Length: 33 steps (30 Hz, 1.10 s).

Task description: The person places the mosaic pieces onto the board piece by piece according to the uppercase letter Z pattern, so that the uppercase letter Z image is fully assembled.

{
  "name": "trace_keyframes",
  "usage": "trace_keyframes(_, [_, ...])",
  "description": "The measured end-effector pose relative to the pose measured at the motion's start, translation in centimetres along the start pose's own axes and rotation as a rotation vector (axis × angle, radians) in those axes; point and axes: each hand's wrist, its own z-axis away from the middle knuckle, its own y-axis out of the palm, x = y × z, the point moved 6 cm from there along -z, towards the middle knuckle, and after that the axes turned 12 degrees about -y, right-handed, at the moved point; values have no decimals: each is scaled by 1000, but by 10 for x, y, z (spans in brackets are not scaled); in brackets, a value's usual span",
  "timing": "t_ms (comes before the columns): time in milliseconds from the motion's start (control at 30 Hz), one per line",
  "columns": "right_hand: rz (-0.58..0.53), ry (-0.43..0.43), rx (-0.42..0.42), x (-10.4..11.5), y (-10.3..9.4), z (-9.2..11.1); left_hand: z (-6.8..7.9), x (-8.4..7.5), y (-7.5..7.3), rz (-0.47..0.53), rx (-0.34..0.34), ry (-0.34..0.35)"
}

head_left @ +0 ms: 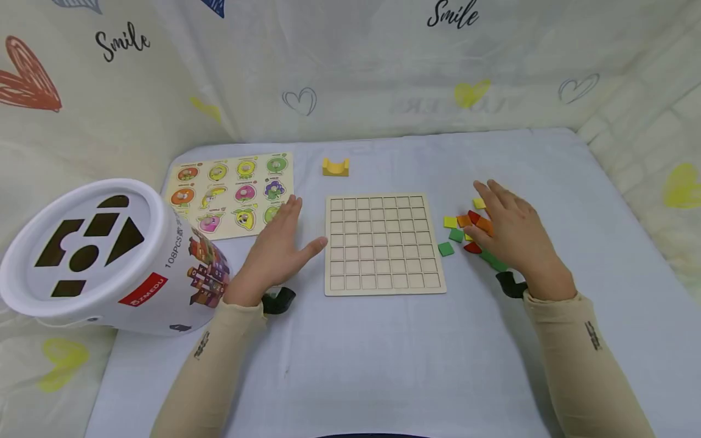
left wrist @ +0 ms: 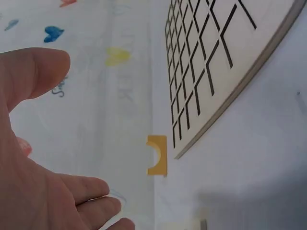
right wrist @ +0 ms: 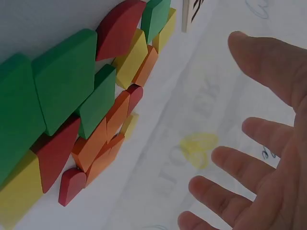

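Observation:
A wooden grid board [head_left: 385, 244] with square cells lies flat between the two hands. My left hand [head_left: 276, 252] hovers left of it, fingers straight and thumb spread toward the board's left edge, holding nothing. My right hand [head_left: 512, 234] is over a group of coloured wooden pieces, its fingers extended and nothing in them. Among these pieces are green squares [right wrist: 64, 81], a red rounded piece [right wrist: 119, 28], yellow squares [right wrist: 132, 58] and orange pieces [right wrist: 117, 112]. In the head view the right hand covers part of the group.
A yellow arch block [head_left: 335, 168] stands behind the board. At the back left lies a sheet of fruit pictures [head_left: 230, 176], partly behind a white bucket [head_left: 164, 267] with shaped holes in its lid. A white cloth [head_left: 383, 359] covers the table; a printed curtain [head_left: 356, 67] hangs behind.

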Motion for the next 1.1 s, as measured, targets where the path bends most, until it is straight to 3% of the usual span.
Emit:
trace_keyframes(133, [16,-40,12,2,2,-5,6,-3,15,64,102,1])
trace_keyframes(233, [20,-36,54,2,4,-9,10,-7,25,77,138,22])
trace_keyframes(467, [16,10,167,-2,13,-20,19,-10,44,42,146,43])
trace_keyframes(833, [-31,-9,197,-15,24,-31,32,-10,67,-53,125,80])
trace_keyframes(1100, [13,-64,180,-16,27,-36,36,-12,70,-74,98,71])
